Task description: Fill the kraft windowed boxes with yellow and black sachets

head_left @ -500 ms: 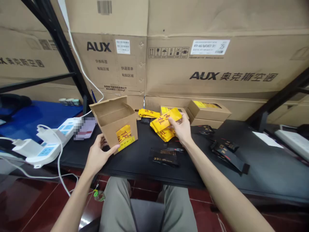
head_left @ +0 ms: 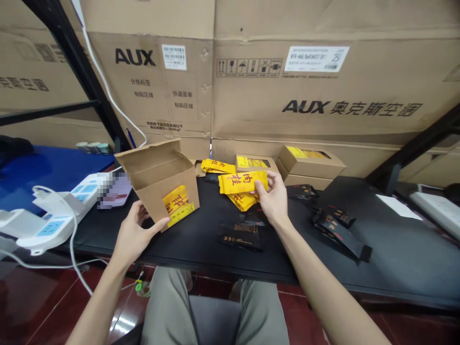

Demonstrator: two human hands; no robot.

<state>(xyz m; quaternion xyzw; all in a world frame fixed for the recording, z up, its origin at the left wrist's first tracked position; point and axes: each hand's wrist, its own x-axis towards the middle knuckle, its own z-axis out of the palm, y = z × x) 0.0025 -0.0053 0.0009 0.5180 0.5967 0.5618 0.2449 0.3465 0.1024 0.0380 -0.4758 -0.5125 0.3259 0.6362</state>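
Black workbench (head_left: pixel 187 254) under stacked AUX cartons (head_left: pixel 302 91). My right hand (head_left: pixel 273 199) pinches a yellow packet (head_left: pixel 242 182) above the loose pile (head_left: pixel 242 201); my left hand (head_left: pixel 134 235) stays spread wide, fingertips against the upright, open kraft box (head_left: pixel 154 206).

Left hand (head_left: pixel 137 234): open, fingers spread, thumb extended sideways. Right hand (head_left: pixel 273 199): raised, fingers curled in a pinch. Forearms (head_left: pixel 315 273): both bare, angled forward.

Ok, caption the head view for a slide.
Right hand holds a yellow packet near a kraft box, which the left hand touches, on a black table.
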